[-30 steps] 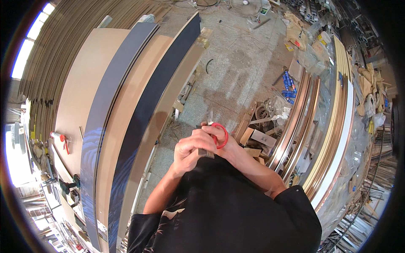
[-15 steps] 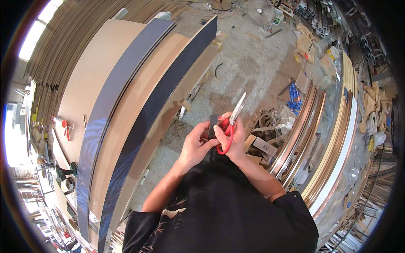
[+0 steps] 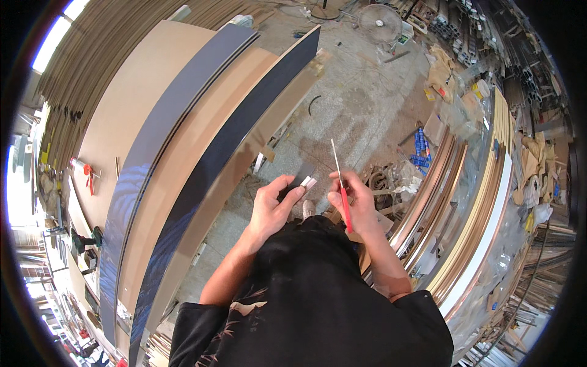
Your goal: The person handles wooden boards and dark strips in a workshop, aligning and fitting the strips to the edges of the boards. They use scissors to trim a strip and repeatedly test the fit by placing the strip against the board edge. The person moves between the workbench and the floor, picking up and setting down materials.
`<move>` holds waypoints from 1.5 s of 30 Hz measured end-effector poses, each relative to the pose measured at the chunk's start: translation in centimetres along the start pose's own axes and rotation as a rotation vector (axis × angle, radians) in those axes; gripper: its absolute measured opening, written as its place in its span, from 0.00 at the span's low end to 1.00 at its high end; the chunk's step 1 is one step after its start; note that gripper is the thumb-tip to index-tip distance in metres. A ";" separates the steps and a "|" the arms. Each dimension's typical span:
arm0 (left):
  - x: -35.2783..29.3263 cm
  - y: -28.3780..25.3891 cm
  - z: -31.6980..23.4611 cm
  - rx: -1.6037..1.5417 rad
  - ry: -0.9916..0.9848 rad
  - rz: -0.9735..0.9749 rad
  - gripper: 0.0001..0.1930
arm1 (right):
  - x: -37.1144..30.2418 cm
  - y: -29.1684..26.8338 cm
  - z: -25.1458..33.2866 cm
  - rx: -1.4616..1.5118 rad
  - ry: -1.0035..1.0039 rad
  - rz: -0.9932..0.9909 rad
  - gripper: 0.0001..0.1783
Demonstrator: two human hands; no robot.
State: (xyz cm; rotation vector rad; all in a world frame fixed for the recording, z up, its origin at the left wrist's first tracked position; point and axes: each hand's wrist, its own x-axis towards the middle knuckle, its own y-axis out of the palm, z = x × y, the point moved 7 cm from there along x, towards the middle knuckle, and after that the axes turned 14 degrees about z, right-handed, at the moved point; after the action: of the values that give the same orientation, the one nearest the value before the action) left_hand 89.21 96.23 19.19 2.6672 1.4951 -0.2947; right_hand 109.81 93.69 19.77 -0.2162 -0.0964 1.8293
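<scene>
My left hand (image 3: 271,207) is closed, thumb against fingers, around a small dark flat strip (image 3: 303,174) with a white, pale-edged end showing beside the fingertips. In my right hand (image 3: 358,207) are scissors with red handles (image 3: 345,213). Their narrow metal blades point away from me and look nearly edge-on, so I cannot tell how far apart they are. A gap separates the scissors from the strip. Both hands are in front of my black shirt, above the floor.
Left, a workbench carries a beige panel (image 3: 140,79) and long dark-faced boards (image 3: 244,116). A red caulking gun (image 3: 85,174) lies on the panel. Long brown and white profiles (image 3: 477,244) are stacked to the right, near blue tubes (image 3: 420,148). A round fan (image 3: 380,23) stands farther off.
My hands have moved apart. The scissors have turned more upright and edge-on, away from the dark strip, which is now tilted with its white end in sight.
</scene>
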 end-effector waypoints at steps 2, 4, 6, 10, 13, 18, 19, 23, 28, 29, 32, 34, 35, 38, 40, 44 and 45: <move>0.0 -0.1 -1.0 0.020 -0.035 0.096 0.08 | -0.7 -0.4 -0.6 0.007 0.031 0.120 0.25; 0.0 -0.1 -1.1 0.057 0.006 0.149 0.09 | -1.2 -0.6 0.0 -0.027 0.108 0.256 0.24; 0.0 0.0 -1.7 0.119 -0.021 0.190 0.09 | -1.5 -0.6 0.9 -0.080 0.148 0.346 0.24; 0.1 0.7 -3.1 0.152 -0.041 0.242 0.08 | -2.0 -0.8 1.0 -0.168 0.088 0.395 0.26; 0.0 1.1 -3.3 0.163 -0.061 0.254 0.08 | -2.4 -0.7 0.8 -0.134 0.103 0.390 0.26; 0.1 1.5 -3.6 0.194 -0.107 0.284 0.08 | -3.1 -0.7 0.6 -0.053 0.083 0.331 0.26; 0.2 1.5 -3.7 0.209 -0.114 0.293 0.09 | -3.2 -0.7 0.5 -0.047 0.094 0.326 0.25; 0.3 2.0 -3.4 0.187 -0.114 0.282 0.07 | -3.9 -0.6 0.1 -0.033 0.147 0.333 0.24; 0.7 2.6 -2.9 0.205 -0.139 0.318 0.10 | -4.8 -0.3 -1.1 -0.033 0.180 0.333 0.22; 0.7 2.8 -2.9 0.207 -0.142 0.324 0.10 | -4.9 -0.3 -1.2 -0.022 0.187 0.329 0.22; 1.0 3.3 -3.1 0.207 -0.149 0.352 0.09 | -5.1 -0.3 -0.8 -0.026 0.204 0.313 0.21; 1.1 3.5 -2.9 0.215 -0.154 0.365 0.09 | -5.4 -0.4 -0.9 -0.025 0.202 0.297 0.20; 1.2 3.5 -2.9 0.219 -0.157 0.371 0.09 | -5.6 -0.3 -1.4 -0.016 0.195 0.288 0.19; 1.3 3.6 -3.0 0.226 -0.162 0.372 0.09 | -6.4 -0.2 -1.5 0.164 0.358 0.241 0.17; 1.5 3.6 -3.3 0.243 -0.170 0.372 0.09 | -6.8 -0.4 -1.6 0.241 0.399 0.187 0.17; 1.6 3.6 -3.2 0.226 -0.174 0.361 0.09 | -7.0 -0.6 -2.0 0.172 0.257 0.118 0.21; 1.6 3.6 -3.2 0.231 -0.170 0.365 0.09 | -7.1 -0.6 -2.1 0.149 0.230 0.114 0.22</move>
State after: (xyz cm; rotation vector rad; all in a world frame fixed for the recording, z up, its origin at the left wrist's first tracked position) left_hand 93.58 96.19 21.89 2.9294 0.9553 -0.6811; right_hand 112.60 86.96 18.52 -0.3310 0.2161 1.9018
